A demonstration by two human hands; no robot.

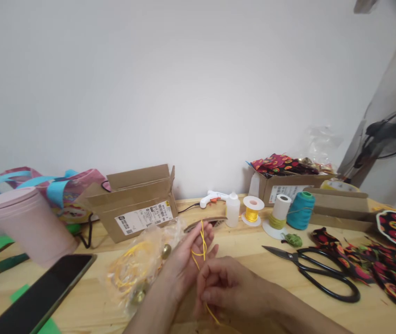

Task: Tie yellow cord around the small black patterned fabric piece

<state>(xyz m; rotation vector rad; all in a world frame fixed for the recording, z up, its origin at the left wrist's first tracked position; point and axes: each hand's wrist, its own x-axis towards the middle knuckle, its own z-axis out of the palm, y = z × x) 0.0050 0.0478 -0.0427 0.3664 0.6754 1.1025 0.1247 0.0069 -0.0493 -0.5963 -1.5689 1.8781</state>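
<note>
A thin yellow cord (204, 239) runs over my left hand (192, 250), which is turned palm up with its fingers partly curled. The cord's upper end shows by the thumb and fingertips, and a loop crosses the palm. My right hand (229, 285) is closed on the cord just below the loop; its exact pinch point is hidden. From under that hand a loose length of cord trails to the table's near side. Left of my left wrist lies a clear plastic bag (131, 269) holding yellow cord and brass-coloured bells (140, 292).
Large scissors (309, 266) and patterned fabric (375, 269) lie right. Behind stand a squeeze bottle (232, 211), a yellow cord spool (252, 212), a teal thread cone (301, 211) and an open cardboard box (142, 204). A phone (44, 292) and pink bin (27, 227) are left.
</note>
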